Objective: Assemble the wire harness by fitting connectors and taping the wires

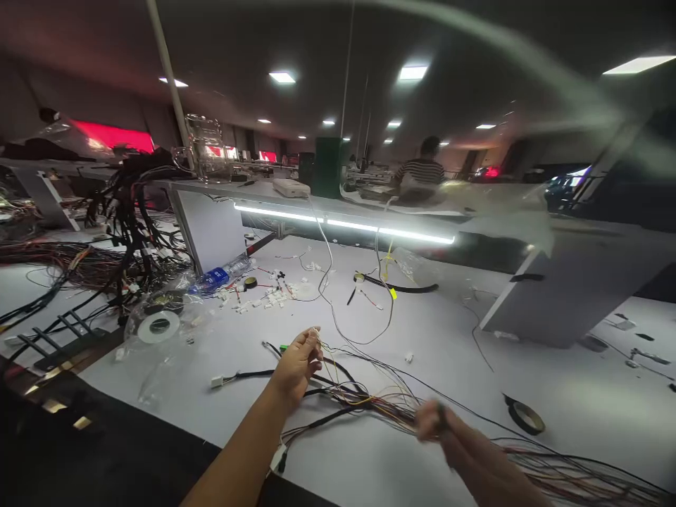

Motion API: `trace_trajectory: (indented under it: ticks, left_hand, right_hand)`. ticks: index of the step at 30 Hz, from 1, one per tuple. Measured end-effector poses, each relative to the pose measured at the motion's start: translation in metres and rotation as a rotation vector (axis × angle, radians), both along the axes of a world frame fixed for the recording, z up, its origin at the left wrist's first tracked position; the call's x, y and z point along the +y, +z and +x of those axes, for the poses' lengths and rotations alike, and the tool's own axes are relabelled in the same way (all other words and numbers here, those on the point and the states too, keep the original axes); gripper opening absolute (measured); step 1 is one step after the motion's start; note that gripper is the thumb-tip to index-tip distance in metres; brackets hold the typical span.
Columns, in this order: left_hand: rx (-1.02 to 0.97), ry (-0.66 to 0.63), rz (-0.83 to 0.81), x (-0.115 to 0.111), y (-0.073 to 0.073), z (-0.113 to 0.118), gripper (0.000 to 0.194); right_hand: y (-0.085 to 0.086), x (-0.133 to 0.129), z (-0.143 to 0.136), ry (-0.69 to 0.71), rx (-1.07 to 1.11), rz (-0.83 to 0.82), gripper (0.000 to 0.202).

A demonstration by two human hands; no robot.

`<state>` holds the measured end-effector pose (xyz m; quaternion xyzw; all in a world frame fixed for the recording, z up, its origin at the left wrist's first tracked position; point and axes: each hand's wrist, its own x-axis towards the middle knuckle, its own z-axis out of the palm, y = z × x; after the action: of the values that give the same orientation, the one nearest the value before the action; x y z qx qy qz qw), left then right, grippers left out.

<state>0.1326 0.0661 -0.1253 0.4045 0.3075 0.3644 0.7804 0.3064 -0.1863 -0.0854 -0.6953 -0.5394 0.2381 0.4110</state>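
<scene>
Pinching one white connector (315, 331): left fingers (305, 342) | right fingers (425, 420): blurred, can't tell | one bottle (215, 279)

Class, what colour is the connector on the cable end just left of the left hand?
White; the connector shows best in the head view.

no words, numbers or brand names can be read anywhere. the blue label (214, 279) on the clear plastic bottle (239, 265) bears pale marks too small and blurred to make out. on the yellow tag (393, 293) by the thin pale cable (364, 343), any print is too small to tell.
</scene>
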Motion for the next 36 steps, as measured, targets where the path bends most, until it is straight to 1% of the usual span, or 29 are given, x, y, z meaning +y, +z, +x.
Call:
trace_trajectory:
  ticks: [1, 2, 3, 5, 7, 9, 12, 15, 17, 20, 22, 25, 29, 36]
  left_hand:
    - [-0.005, 0.0, 0.02, 0.001, -0.001, 0.004, 0.043]
    - [-0.011, 0.0, 0.039, 0.001, -0.002, 0.007, 0.044]
    - [-0.015, 0.003, 0.055, 0.002, -0.004, 0.01, 0.045]
    - [-0.024, 0.014, 0.077, 0.003, -0.009, 0.013, 0.046]
    - [-0.029, 0.017, 0.076, 0.005, -0.016, 0.013, 0.042]
    - [-0.015, -0.019, 0.089, 0.008, -0.021, 0.012, 0.036]
    - [0.072, -0.102, 0.212, 0.009, -0.022, 0.01, 0.032]
    - [0.224, -0.177, 0.387, 0.006, -0.018, 0.008, 0.032]
    - [0.357, -0.193, 0.54, 0.004, -0.015, 0.008, 0.027]
    - [0.55, -0.192, 0.754, 0.004, -0.014, 0.007, 0.018]
    - [0.623, -0.213, 0.791, 0.006, -0.015, 0.007, 0.019]
    - [0.675, -0.249, 0.813, 0.007, -0.014, 0.008, 0.022]
    - [0.699, -0.305, 0.884, 0.007, -0.011, 0.01, 0.024]
    - [0.764, -0.316, 0.909, 0.006, -0.013, 0.01, 0.026]
  right_hand:
    - [-0.005, 0.032, 0.004, 0.054, 0.005, 0.059, 0.044]
    - [-0.011, 0.064, 0.006, 0.096, 0.019, 0.162, 0.045]
    - [-0.018, 0.096, 0.007, 0.045, 0.05, 0.268, 0.044]
    - [-0.036, 0.152, 0.006, -0.025, 0.143, 0.38, 0.04]
    - [-0.056, 0.191, 0.002, -0.006, 0.186, 0.407, 0.037]
    - [-0.074, 0.211, 0.0, 0.04, 0.176, 0.392, 0.033]
    - [-0.095, 0.218, 0.003, 0.098, 0.122, 0.327, 0.023]
    - [-0.101, 0.216, 0.013, 0.136, 0.112, 0.247, 0.02]
    - [-0.099, 0.215, 0.019, 0.132, 0.249, 0.245, 0.023]
    - [-0.093, 0.213, 0.021, 0.132, 0.602, 0.285, 0.029]
    - [-0.091, 0.212, 0.017, 0.145, 0.757, 0.295, 0.036]
    - [-0.09, 0.21, 0.007, 0.167, 0.816, 0.265, 0.043]
    - [-0.086, 0.209, -0.002, 0.158, 0.843, 0.224, 0.033]
    - [-0.079, 0.206, -0.004, 0.142, 0.857, 0.233, 0.028]
